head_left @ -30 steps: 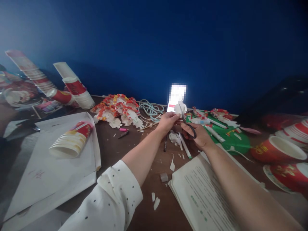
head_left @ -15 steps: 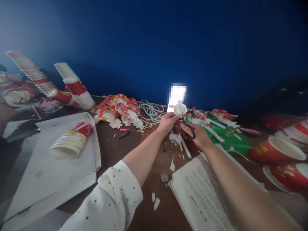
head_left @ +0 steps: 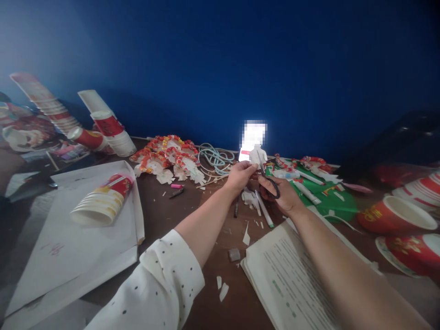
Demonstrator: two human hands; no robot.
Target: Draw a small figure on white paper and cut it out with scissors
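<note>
My left hand (head_left: 242, 175) pinches a small white paper cutout (head_left: 256, 156) by its lower edge, in front of a lit phone (head_left: 245, 153) at the wall. In my right hand (head_left: 281, 195) is a pair of scissors (head_left: 274, 187) with black handles, its blades pointing up and left against the paper. Whether the blades are parted I cannot tell. Under my hands lie a white marker (head_left: 264, 208) with a green end, a dark pen (head_left: 236, 208) and white paper scraps (head_left: 252, 200).
Red-and-white cutouts (head_left: 165, 156) and a coiled pale cord (head_left: 216, 155) lie along the wall. A nested cup stack (head_left: 103, 199) rests on a white folder (head_left: 72, 247) at left. Printed sheets (head_left: 288, 275), a green sheet (head_left: 343, 204) and a red cup (head_left: 381, 214) are at right.
Almost nothing differs. Both hands, the scissors and the paper cutout keep nearly the same place, with only a very slight shift of the cutout.
</note>
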